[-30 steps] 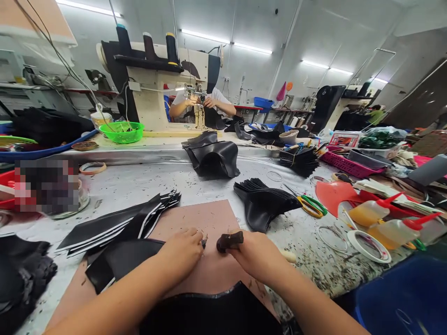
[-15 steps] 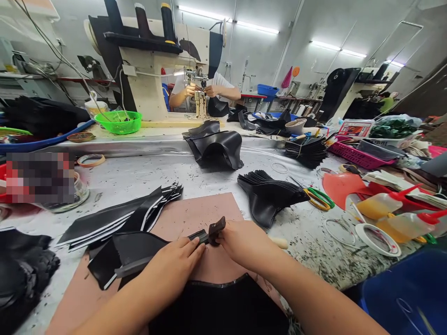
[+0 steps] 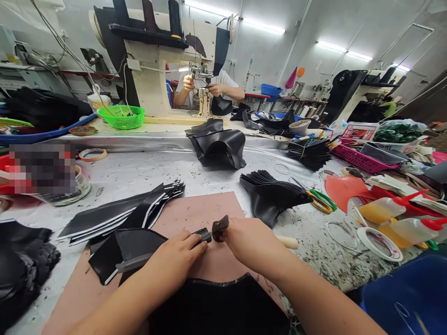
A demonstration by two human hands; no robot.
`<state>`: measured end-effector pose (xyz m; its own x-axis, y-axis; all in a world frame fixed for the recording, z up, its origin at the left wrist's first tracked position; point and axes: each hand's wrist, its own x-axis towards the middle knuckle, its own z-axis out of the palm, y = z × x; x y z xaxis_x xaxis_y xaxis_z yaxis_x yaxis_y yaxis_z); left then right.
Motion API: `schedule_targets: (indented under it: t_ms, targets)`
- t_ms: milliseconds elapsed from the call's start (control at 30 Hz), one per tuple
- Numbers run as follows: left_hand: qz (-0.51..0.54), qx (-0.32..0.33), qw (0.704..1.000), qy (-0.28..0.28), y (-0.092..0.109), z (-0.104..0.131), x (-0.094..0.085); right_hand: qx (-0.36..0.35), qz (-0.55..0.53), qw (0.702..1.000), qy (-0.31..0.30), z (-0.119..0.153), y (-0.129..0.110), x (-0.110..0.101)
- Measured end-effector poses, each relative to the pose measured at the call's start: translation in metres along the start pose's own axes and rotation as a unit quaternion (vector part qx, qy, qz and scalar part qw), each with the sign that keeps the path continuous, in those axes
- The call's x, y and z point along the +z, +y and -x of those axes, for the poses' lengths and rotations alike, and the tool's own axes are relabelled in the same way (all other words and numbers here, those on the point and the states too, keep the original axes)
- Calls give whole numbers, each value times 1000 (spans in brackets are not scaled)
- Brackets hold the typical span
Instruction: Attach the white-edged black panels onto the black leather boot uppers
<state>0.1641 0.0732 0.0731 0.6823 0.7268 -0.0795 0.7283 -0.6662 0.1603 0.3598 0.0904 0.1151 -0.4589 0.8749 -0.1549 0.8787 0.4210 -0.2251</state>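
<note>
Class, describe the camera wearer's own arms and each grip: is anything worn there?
Both forearms are bare: no sleeve, watch or bracelet shows. The left grip and right grip are ungloved hands; no ring shows, though both are partly hidden.

At the one pink board point(image 3: 206, 207) are one left hand point(image 3: 183, 253), one right hand point(image 3: 245, 237), one hammer point(image 3: 219, 229); right of it, two squeeze bottles point(image 3: 380, 210), one magenta basket point(image 3: 359, 156); beyond it to the left, three thread cones point(image 3: 148, 16), one green basket point(image 3: 123, 122).
</note>
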Motion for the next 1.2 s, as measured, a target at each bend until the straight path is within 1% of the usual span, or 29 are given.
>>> schedule_targets:
  t_ms: [67,133,200,233,333,400,467,600,667,733,800,867,933,1000,1100,1200]
  targets:
    - [8,-3,1000,9,0,0,0,-4,-2,1000,7,0,0,2]
    - [16,-3,1000,17,0,1,1,-7,0,1000,-7,0,0,4]
    - [23,1,1000,19,-1,1,1,2,5,1000,-17,0,-1,6]
    - [25,2,1000,17,-1,1,1,8,5,1000,-8,1,-1,7]
    - [29,2,1000,11,-2,0,0,4,-1,1000,15,1,0,10]
    - [33,1,999,6,-2,0,-1,-10,-12,1000,12,1,1,11]
    - [37,-2,999,1,-2,0,-1,-2,-15,1000,6,2,2,12]
    - [41,-7,999,-9,-1,0,-2,7,-12,999,34,3,0,13]
    - [42,-10,999,-14,0,0,-3,-6,-6,1000,24,2,-1,14]
    - [43,-15,999,-19,0,0,-3,-2,3,1000,10,1,-1,15]
    - [43,-20,999,-24,1,0,-4,9,-8,1000,25,1,-1,15]
    - [43,-27,998,-29,1,1,-5,6,-31,999,33,1,0,16]
    - [42,-34,998,-35,1,2,-6,-11,-50,998,22,-1,0,16]
    - [39,-43,997,-43,1,2,-8,-10,-50,999,8,-3,0,17]
    - [34,-51,997,-53,2,2,-10,-6,-58,998,23,-4,-1,17]
    - [29,-59,997,-52,4,2,-11,-22,-67,997,13,-4,-2,16]
